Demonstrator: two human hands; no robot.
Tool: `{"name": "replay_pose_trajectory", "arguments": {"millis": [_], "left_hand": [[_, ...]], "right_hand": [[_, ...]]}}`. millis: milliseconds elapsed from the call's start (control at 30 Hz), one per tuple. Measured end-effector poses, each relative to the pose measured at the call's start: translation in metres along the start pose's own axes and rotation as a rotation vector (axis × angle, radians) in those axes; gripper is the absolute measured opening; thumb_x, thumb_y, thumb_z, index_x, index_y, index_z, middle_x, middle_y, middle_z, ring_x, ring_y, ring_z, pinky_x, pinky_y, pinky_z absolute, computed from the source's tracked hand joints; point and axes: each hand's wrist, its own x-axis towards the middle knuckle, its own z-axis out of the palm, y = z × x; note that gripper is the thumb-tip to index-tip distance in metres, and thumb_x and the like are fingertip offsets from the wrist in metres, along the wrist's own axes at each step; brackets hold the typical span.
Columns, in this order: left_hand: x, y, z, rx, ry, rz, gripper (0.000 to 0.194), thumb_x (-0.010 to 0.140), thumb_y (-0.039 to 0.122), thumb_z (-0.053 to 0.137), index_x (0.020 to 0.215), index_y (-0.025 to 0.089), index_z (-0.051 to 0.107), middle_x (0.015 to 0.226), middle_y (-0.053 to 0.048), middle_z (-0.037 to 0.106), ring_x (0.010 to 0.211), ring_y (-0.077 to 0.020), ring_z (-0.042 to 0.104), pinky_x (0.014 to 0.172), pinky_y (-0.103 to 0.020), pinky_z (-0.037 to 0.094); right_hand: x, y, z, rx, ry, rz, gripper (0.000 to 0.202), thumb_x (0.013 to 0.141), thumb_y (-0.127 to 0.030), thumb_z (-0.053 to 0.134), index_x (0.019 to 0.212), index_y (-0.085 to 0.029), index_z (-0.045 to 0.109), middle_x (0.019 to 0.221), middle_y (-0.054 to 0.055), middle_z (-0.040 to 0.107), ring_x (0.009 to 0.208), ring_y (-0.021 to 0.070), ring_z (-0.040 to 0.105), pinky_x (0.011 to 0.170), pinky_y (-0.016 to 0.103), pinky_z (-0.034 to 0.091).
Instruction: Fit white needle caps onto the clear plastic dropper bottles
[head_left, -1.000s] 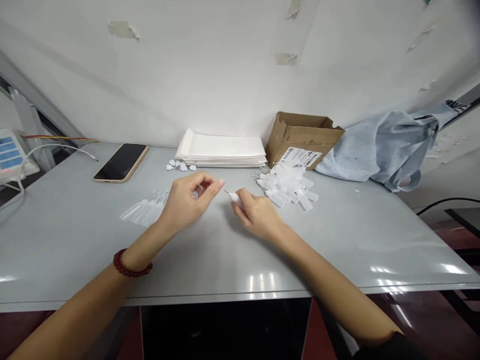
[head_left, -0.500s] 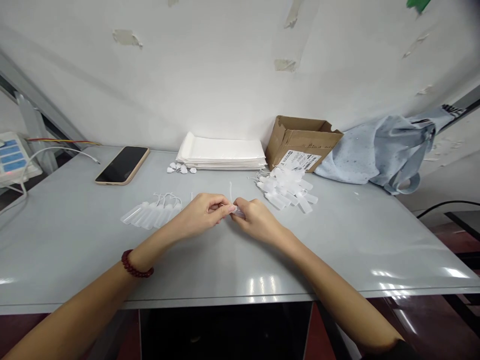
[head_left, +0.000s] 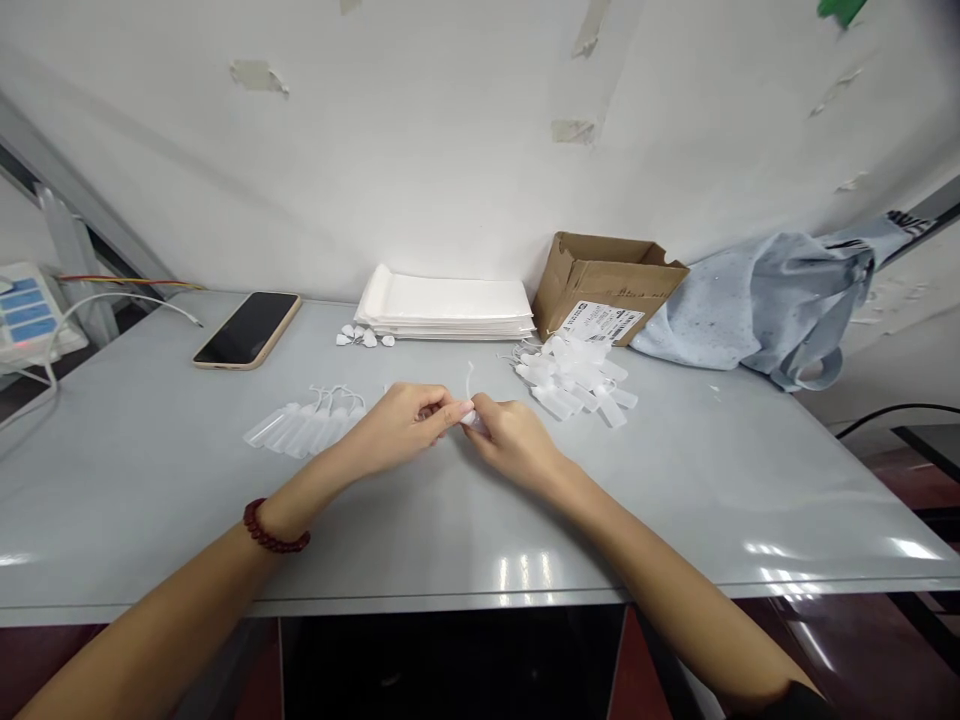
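Over the middle of the table, my left hand (head_left: 412, 425) and my right hand (head_left: 514, 437) meet, both closed on one small translucent plastic tag (head_left: 474, 421). Fingers hide most of it; a thin white string (head_left: 469, 378) sticks up above. To the left lies a fanned row of similar translucent tags (head_left: 304, 430), their strings pointing away from me. A looser heap of tags with strings (head_left: 574, 375) lies right of my hands. A red bead bracelet (head_left: 274, 530) circles my left wrist.
Behind my hands lies a stack of white envelopes (head_left: 450, 305), with several small white pieces (head_left: 365, 337) beside it. A cardboard box (head_left: 611, 285) and a light blue cloth bag (head_left: 757, 300) stand back right. A phone (head_left: 247, 330) and a white cable (head_left: 135, 298) lie left.
My hands stay together on the tag, with only slight finger movement. The string above them has tilted a little to the right.
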Motion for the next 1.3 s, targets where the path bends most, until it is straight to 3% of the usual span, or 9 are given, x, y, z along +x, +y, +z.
{"name": "replay_pose_trajectory", "arguments": {"millis": [200,433,700,800,933,1067,1167,1300], "left_hand": [[-0.001,0.002,0.003,-0.005,-0.022,-0.019,0.042,0.089,0.048,0.046,0.066,0.016,0.056,0.051,0.003,0.052,0.049,-0.0104,0.046,0.048,-0.022,0.033],[-0.002,-0.001,0.001,-0.058,-0.068,0.050,0.030,0.088,0.043,0.052,0.080,0.016,0.063,0.063,0.001,0.061,0.060,-0.0126,0.055,0.057,-0.023,0.040],[-0.001,-0.004,-0.004,-0.095,-0.109,0.172,0.018,0.087,0.033,0.056,0.086,0.018,0.065,0.085,0.000,0.068,0.080,-0.0148,0.062,0.072,-0.024,0.046],[-0.001,-0.003,-0.005,-0.068,-0.102,0.221,0.014,0.086,0.028,0.057,0.086,0.018,0.066,0.085,0.000,0.068,0.081,-0.0143,0.061,0.074,-0.024,0.045],[-0.002,-0.004,-0.004,-0.020,-0.028,0.294,0.009,0.083,0.024,0.060,0.086,0.019,0.068,0.088,-0.001,0.066,0.085,-0.0149,0.060,0.079,-0.026,0.044],[-0.001,-0.005,0.000,-0.019,0.010,0.327,0.011,0.083,0.025,0.061,0.088,0.020,0.068,0.090,-0.002,0.066,0.087,-0.0158,0.059,0.080,-0.027,0.045],[0.002,-0.005,0.000,-0.009,0.054,0.268,0.016,0.082,0.032,0.062,0.090,0.021,0.069,0.092,-0.002,0.067,0.089,-0.0168,0.060,0.082,-0.028,0.045],[0.009,-0.013,-0.010,0.029,0.203,0.136,0.024,0.084,0.039,0.057,0.093,0.019,0.068,0.098,-0.004,0.069,0.093,-0.0196,0.061,0.083,-0.030,0.047]], "right_hand": [[-0.001,-0.002,0.001,-0.115,-0.074,-0.051,0.011,0.089,-0.016,0.041,0.092,-0.015,0.051,0.068,0.005,0.061,0.053,0.0136,0.045,0.050,0.024,0.019],[-0.001,0.001,0.000,0.203,-0.052,-0.052,0.013,0.088,-0.019,0.047,0.076,-0.017,0.050,0.056,-0.005,0.044,0.050,0.0087,0.033,0.050,0.021,0.024],[-0.001,-0.001,-0.010,0.511,-0.199,-0.069,0.017,0.088,-0.022,0.047,0.081,-0.014,0.060,0.072,-0.001,0.057,0.066,0.0108,0.048,0.062,0.023,0.035],[-0.001,-0.001,-0.014,0.595,-0.234,-0.082,0.017,0.086,-0.025,0.050,0.073,-0.015,0.056,0.066,-0.004,0.050,0.062,0.0090,0.044,0.060,0.022,0.033],[0.000,0.002,-0.021,0.654,-0.350,0.011,0.034,0.081,-0.035,0.058,0.059,-0.018,0.038,0.053,-0.008,0.031,0.049,0.0055,0.029,0.048,0.022,0.023],[0.002,0.007,-0.025,0.708,-0.453,0.018,0.040,0.079,-0.038,0.060,0.058,-0.019,0.033,0.052,-0.009,0.025,0.047,0.0049,0.024,0.045,0.022,0.018],[0.004,0.011,-0.026,0.703,-0.375,0.009,0.031,0.081,-0.038,0.058,0.063,-0.018,0.041,0.055,-0.008,0.030,0.049,0.0061,0.027,0.047,0.022,0.021],[0.006,0.020,-0.031,0.305,-0.039,0.079,0.016,0.085,-0.029,0.051,0.075,-0.018,0.048,0.061,-0.003,0.043,0.056,0.0116,0.040,0.053,0.024,0.027]]}}
